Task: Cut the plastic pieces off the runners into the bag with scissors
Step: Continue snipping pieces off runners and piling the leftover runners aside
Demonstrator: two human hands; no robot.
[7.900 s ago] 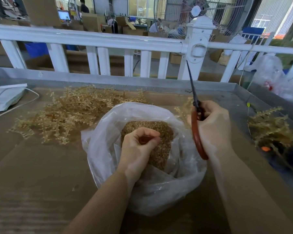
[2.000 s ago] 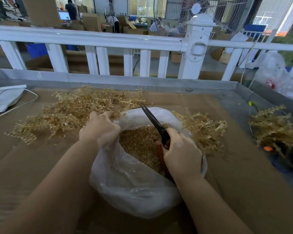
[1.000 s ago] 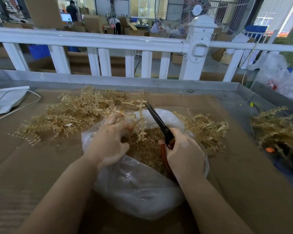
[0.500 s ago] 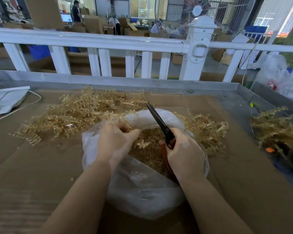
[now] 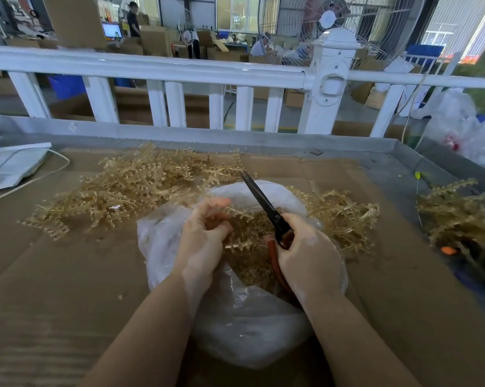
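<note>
A clear plastic bag (image 5: 244, 328) stands open in front of me, with a heap of small golden cut pieces (image 5: 252, 263) inside. My left hand (image 5: 205, 238) holds a golden runner (image 5: 237, 215) over the bag's mouth, fingers curled round it. My right hand (image 5: 305, 258) grips the red handles of the scissors (image 5: 261, 202); the dark blades look closed and point up and to the left, just right of the runner. A big pile of golden runners (image 5: 129, 191) lies behind the bag on the left, a smaller pile (image 5: 341, 213) on the right.
The work surface is brown cardboard (image 5: 54, 289) in a metal tray with a raised rim (image 5: 208, 135). More runners (image 5: 459, 216) lie at the right edge. A white bag with a cord (image 5: 9, 166) sits far left. A white railing (image 5: 180, 71) runs behind the tray.
My left hand took a runner from the left pile and brought it over the bag; in the last half second it drew slightly nearer the scissors. My right hand has barely moved.
</note>
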